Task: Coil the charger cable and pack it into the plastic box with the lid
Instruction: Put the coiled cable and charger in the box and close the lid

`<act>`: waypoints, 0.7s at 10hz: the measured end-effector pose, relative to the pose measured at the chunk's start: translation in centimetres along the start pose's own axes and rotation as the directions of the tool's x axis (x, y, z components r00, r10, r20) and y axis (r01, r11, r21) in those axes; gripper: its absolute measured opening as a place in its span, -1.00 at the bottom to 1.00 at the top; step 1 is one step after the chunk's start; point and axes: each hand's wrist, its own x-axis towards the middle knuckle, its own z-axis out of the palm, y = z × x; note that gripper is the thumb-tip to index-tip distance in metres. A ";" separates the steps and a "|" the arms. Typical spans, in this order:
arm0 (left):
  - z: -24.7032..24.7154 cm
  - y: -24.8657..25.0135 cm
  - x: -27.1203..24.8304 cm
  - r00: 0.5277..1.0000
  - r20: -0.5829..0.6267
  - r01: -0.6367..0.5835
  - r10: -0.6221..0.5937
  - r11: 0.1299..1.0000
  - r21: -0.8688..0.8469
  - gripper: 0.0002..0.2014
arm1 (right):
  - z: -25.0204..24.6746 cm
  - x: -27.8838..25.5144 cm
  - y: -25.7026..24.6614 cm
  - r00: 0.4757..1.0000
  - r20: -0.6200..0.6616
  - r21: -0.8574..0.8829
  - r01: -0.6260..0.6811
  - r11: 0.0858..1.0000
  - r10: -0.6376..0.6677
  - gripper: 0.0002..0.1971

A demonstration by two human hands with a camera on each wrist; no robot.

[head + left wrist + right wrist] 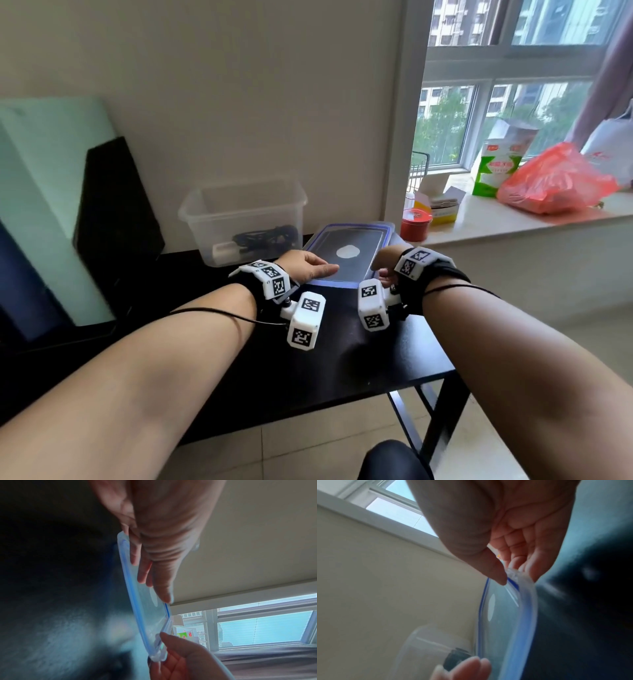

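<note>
Straight fingers of left hand flat on blue-rimmed lid, right hand pinching its 4 o'clock corner, plastic box holding coiled charger cable at 10 o'clock.

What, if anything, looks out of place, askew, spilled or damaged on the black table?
Nothing stands out. The box stands upright with the charger cable inside. The lid is off, beside the box; the right hand pinches its edge and the left hand rests flat on it. That is a step not yet done, no fault.
</note>
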 end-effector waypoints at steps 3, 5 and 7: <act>-1.6 1.8 -2.8 0.975 -0.074 -0.195 0.210 0.966 0.167 -0.49 | -2.2 -5.0 -4.4 0.991 -0.030 0.062 0.134 0.989 -0.133 -0.77; -3.8 4.3 -5.0 0.854 -0.385 -0.414 0.351 0.905 -0.093 -0.88 | -2.3 -9.0 -8.8 0.980 -0.102 0.324 0.194 0.926 -0.169 -0.77; -8.9 4.8 -6.1 0.796 -0.553 -0.497 0.246 0.787 -0.366 -0.83 | -0.1 -8.6 -10.7 0.874 -0.368 0.228 0.415 0.881 -0.317 -0.55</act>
